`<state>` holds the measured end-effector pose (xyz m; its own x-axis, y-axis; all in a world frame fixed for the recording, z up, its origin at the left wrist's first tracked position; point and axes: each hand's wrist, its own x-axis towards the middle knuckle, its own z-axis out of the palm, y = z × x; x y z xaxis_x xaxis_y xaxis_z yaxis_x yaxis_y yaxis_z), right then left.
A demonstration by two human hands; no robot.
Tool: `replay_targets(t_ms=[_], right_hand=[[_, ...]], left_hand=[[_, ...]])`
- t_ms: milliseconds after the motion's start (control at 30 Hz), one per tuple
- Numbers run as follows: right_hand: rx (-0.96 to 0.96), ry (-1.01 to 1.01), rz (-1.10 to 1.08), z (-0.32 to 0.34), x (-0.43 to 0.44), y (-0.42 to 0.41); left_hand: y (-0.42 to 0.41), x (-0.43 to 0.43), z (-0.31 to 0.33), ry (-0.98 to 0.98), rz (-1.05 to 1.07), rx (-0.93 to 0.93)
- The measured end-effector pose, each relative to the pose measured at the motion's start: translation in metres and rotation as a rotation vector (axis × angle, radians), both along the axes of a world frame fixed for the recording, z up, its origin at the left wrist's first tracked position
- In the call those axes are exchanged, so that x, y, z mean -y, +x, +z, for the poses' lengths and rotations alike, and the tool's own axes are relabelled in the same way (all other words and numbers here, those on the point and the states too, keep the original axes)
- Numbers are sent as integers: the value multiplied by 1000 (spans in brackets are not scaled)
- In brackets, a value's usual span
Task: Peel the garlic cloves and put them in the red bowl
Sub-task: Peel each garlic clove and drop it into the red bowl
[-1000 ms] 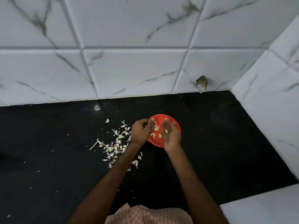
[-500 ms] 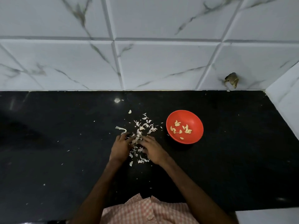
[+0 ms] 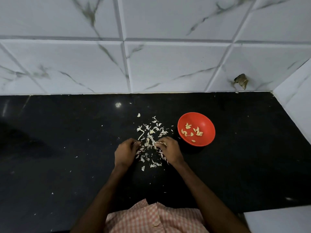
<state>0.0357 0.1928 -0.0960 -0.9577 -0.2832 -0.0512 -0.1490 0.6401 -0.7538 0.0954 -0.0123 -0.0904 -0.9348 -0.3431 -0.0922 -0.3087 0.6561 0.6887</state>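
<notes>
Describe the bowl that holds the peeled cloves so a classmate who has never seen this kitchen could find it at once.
Start at the black countertop below the white marble-look wall tiles. Just right of the scattered pile of garlic skins sits the red bowl, with peeled cloves inside. It is the only coloured, round container on the counter.

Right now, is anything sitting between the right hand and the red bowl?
Nothing visible. Only bare black counter separates the right hand from the red bowl; the garlic skins lie to its left.
</notes>
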Motion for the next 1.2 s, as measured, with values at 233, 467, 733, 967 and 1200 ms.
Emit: replay_targets(t_ms=[233, 467, 733, 967, 1200], right_hand=[[-106, 311, 105, 16, 20, -21], [-157, 515, 178, 28, 41, -48], [-155, 614, 287, 19, 47, -49], [34, 4, -105, 21, 41, -38], [135, -373, -238, 36, 43, -16]], left_hand=[[-5, 10, 3, 36, -87, 80], [-13, 12, 15, -4, -222, 12], [-22, 9, 29, -15, -5, -88], [-29, -3, 27, 306, 116, -176], [-17, -31, 24, 427, 108, -49]])
